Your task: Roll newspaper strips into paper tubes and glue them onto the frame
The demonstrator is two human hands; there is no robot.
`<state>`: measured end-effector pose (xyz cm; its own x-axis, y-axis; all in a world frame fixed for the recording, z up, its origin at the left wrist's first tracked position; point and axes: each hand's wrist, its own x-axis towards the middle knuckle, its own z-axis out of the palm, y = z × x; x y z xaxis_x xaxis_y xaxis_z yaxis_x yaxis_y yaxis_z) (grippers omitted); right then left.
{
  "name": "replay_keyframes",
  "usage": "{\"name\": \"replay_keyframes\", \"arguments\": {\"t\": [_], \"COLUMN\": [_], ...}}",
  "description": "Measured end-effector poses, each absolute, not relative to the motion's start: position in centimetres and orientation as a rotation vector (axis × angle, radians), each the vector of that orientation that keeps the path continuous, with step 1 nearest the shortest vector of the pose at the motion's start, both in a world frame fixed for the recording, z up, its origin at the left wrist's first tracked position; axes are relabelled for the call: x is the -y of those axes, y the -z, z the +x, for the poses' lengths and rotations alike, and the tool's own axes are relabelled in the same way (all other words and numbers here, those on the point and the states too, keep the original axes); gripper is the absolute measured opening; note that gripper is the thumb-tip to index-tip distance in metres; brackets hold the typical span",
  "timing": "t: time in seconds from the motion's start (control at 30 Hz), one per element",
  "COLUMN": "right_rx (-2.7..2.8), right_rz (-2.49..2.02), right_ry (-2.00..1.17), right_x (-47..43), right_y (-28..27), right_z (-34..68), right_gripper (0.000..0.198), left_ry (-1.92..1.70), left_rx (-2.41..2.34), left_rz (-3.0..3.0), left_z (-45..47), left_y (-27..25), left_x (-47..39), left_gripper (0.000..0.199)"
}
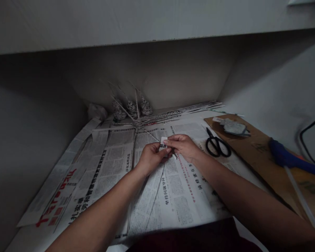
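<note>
Between my hands is a small strip of printed newspaper (163,141), pinched at its edges. My left hand (151,156) is closed on its left and lower side, thumb pointing right. Fingers of my right hand (183,147) press on its upper right. A short pale end sticks out below the right fingers; whether it belongs to the strip I cannot tell. Just beyond, a thin rolled paper stick (151,134) runs from the hands to a star-like hub of crossed paper sticks (137,124).
Newspaper sheets (105,182) cover the table. Three woven paper pieces (131,107) and a bundle of paper sticks (191,111) lie at the back. Black scissors (217,145) are to the right, beside a cardboard sheet (262,154) bearing a blue glue gun (291,157) and a grey lump (235,127).
</note>
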<state>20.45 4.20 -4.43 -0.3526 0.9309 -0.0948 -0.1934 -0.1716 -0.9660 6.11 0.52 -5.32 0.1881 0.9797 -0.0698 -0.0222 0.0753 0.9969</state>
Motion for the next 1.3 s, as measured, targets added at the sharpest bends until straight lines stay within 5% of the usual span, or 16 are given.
{"name": "replay_keyframes", "arguments": {"t": [1.3], "right_rx": [1.294], "right_rz": [-1.012], "right_ry": [-1.686], "right_x": [-3.6], "right_y": [3.9], "right_z": [20.6], "right_gripper": [0.036], "left_ry": [-0.901], "left_rx": [-0.986], "left_rz": [1.042], "left_z": [6.6], "left_y": [4.4], "left_x": [0.4], "left_gripper": [0.031]}}
